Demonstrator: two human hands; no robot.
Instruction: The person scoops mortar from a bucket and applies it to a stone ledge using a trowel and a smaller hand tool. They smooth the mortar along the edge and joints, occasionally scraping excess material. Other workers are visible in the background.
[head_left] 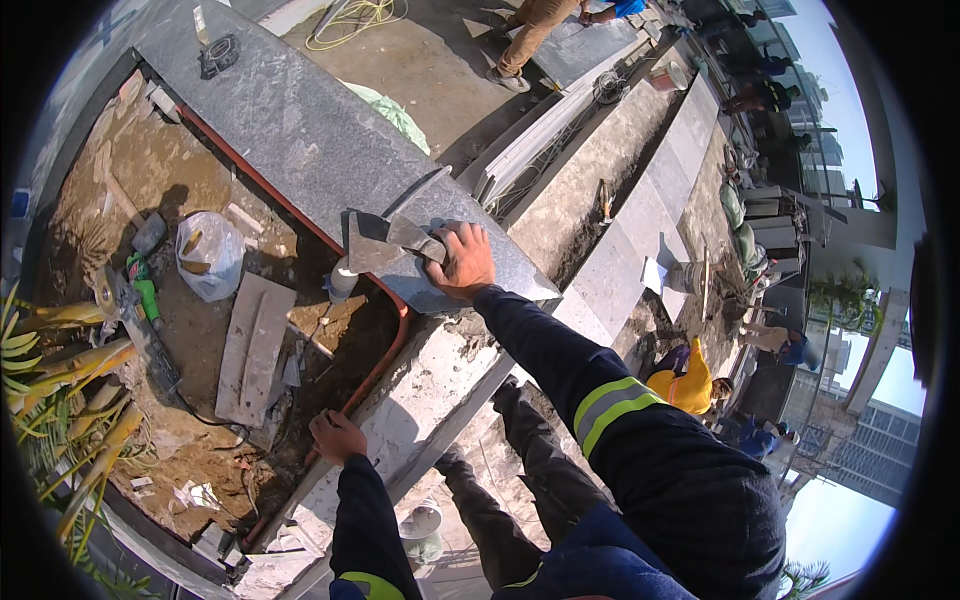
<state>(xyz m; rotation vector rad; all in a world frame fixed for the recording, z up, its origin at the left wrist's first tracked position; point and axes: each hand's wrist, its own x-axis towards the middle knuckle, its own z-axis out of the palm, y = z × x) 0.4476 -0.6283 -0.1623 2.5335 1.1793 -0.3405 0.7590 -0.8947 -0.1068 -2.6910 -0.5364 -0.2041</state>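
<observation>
My right hand (464, 262) is closed around a trowel (412, 237) on the grey stone slab (290, 120). A pale flat blade (372, 244) reaches over the slab's edge next to it; whether it belongs to the same tool I cannot tell. Just beyond, a thin metal strip (420, 190) lies across the slab. My left hand (338, 437) is lower down, at the inner edge of the rough white wall (400, 390). Its fingers bend around the orange pipe (378, 350), their tips partly hidden.
Inside the soil-filled bed are a clear plastic bag (210, 255), stone offcuts (254, 345), a hammer (148, 228) and an angle grinder (140, 325). A tape measure (219, 55) sits on the slab. Other people, one in a yellow top (686, 385), are around the site.
</observation>
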